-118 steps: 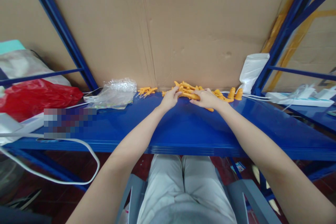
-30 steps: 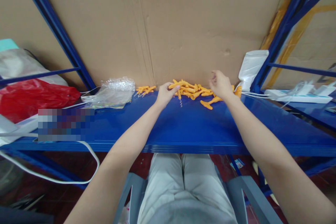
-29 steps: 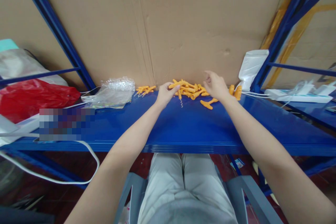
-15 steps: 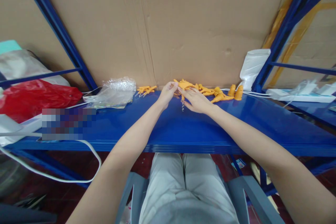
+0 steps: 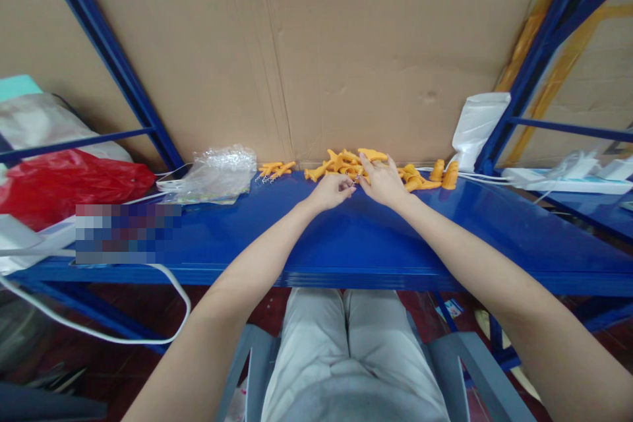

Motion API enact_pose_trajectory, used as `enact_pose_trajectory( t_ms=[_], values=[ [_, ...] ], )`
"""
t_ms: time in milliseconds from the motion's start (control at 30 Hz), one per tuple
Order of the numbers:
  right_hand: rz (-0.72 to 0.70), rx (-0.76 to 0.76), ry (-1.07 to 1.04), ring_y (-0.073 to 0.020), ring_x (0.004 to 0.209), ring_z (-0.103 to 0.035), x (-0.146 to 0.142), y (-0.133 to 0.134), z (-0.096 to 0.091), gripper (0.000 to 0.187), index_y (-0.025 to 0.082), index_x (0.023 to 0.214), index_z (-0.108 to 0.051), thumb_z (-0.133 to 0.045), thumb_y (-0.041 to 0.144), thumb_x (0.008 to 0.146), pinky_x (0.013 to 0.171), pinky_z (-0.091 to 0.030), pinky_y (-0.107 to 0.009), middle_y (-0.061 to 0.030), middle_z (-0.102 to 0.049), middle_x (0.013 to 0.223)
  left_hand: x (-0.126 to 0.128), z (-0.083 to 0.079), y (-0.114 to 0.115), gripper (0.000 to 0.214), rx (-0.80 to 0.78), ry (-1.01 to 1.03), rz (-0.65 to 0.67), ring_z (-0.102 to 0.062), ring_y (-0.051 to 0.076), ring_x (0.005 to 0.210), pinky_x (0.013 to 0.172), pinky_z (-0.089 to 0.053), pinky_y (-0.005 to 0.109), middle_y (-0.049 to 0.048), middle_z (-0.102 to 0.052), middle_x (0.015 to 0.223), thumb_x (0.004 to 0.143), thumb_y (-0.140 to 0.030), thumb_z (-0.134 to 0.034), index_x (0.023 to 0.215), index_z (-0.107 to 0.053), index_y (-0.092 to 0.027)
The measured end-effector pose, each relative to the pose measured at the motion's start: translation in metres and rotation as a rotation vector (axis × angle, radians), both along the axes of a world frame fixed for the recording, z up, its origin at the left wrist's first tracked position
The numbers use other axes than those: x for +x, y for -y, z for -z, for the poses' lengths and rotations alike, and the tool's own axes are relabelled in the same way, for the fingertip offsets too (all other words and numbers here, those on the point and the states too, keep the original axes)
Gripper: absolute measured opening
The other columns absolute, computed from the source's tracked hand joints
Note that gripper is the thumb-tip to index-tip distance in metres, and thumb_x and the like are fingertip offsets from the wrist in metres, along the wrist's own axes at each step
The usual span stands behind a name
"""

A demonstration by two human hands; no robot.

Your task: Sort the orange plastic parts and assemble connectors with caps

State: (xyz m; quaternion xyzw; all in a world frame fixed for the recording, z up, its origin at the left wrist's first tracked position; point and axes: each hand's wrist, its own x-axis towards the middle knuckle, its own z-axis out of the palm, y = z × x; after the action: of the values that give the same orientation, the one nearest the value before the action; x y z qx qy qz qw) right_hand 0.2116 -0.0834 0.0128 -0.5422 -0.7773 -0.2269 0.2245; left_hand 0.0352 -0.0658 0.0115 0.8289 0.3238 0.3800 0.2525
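Note:
My left hand (image 5: 332, 192) is closed, its fingertips pinched at a small corkscrew's metal spiral (image 5: 355, 180). The corkscrew's handle cannot be told apart from the pieces behind. Just to the right, my right hand (image 5: 384, 183) has its fingers spread over the pile, with the thumb near the spiral. An orange flat piece (image 5: 372, 153) shows at its fingertips; whether it is gripped I cannot tell. Several orange plastic pieces (image 5: 336, 160) lie heaped behind both hands. Further left, several orange-handled corkscrews (image 5: 275, 170) lie together, spirals pointing toward me.
Orange conical pieces (image 5: 450, 175) stand at the right end of the heap. Clear plastic bags (image 5: 217, 175) lie at the left, beside a red bag (image 5: 74, 181). The blue tabletop (image 5: 346, 244) meets a cardboard sheet (image 5: 356, 53) behind. White cables and a power strip (image 5: 568, 179) are at right.
Both hands have come lower, toward me, and the right has opened outward. The spiral that hung below the hands is now between them. More of the orange heap shows.

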Motion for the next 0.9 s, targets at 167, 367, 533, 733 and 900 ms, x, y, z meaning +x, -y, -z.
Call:
enact_pose_trajectory(
  t_ms=[167, 367, 533, 733, 900],
  values=[
    [-0.036, -0.059, 0.028, -0.0339, 0.126, -0.055, 0.0, 0.002, 0.0, 0.064, 0.002, 0.154, -0.032, -0.034, 0.029, 0.096, 0.113, -0.026, -0.055, -0.0246, -0.065, 0.13, 0.001, -0.001, 0.004, 0.017, -0.185, 0.149, 0.056, -0.061, 0.012, 0.05, 0.055, -0.049, 0.024, 0.0026, -0.067, 0.058, 0.074, -0.023, -0.077, 0.064, -0.065, -0.016],
    [-0.021, -0.1, -0.01, -0.0334, 0.13, -0.053, 0.001, 0.003, -0.001, 0.068, 0.001, 0.156, -0.028, -0.036, 0.027, 0.094, 0.114, -0.026, -0.056, -0.0242, -0.06, 0.137, -0.001, -0.007, 0.006, 0.018, -0.651, 0.385, 0.106, -0.064, 0.009, 0.055, 0.058, -0.052, 0.021, 0.0035, -0.072, 0.07, 0.078, -0.028, -0.079, 0.079, -0.067, -0.015],
    [0.008, -0.1, -0.042, -0.0331, 0.129, -0.055, 0.001, 0.002, -0.003, 0.066, 0.0, 0.155, -0.031, -0.036, 0.026, 0.094, 0.114, -0.027, -0.055, -0.0243, -0.061, 0.137, -0.011, -0.014, 0.0, 0.013, -0.732, 0.546, -0.009, -0.061, 0.008, 0.05, 0.056, -0.051, 0.022, 0.0026, -0.07, 0.068, 0.087, -0.02, -0.069, 0.079, -0.06, -0.016],
    [0.019, -0.099, -0.029, -0.0336, 0.126, -0.058, 0.002, 0.002, -0.003, 0.061, 0.005, 0.151, -0.039, -0.038, 0.027, 0.095, 0.112, -0.03, -0.054, -0.0222, -0.062, 0.136, -0.042, -0.019, -0.022, 0.01, -0.658, 0.73, -0.334, -0.055, 0.008, 0.044, 0.052, -0.047, 0.021, -0.0012, -0.065, 0.062, 0.09, -0.014, -0.058, 0.082, -0.056, -0.018],
    [0.045, -0.112, -0.014, -0.0353, 0.125, -0.059, 0.0, 0.006, -0.004, 0.058, 0.007, 0.15, -0.043, -0.039, 0.026, 0.095, 0.11, -0.032, -0.055, -0.0228, -0.064, 0.133, -0.079, -0.014, -0.041, 0.007, -0.573, 0.792, -0.635, -0.05, 0.008, 0.041, 0.051, -0.045, 0.02, -0.0022, -0.06, 0.057, 0.09, -0.013, -0.055, 0.085, -0.058, -0.018]
  ],
)
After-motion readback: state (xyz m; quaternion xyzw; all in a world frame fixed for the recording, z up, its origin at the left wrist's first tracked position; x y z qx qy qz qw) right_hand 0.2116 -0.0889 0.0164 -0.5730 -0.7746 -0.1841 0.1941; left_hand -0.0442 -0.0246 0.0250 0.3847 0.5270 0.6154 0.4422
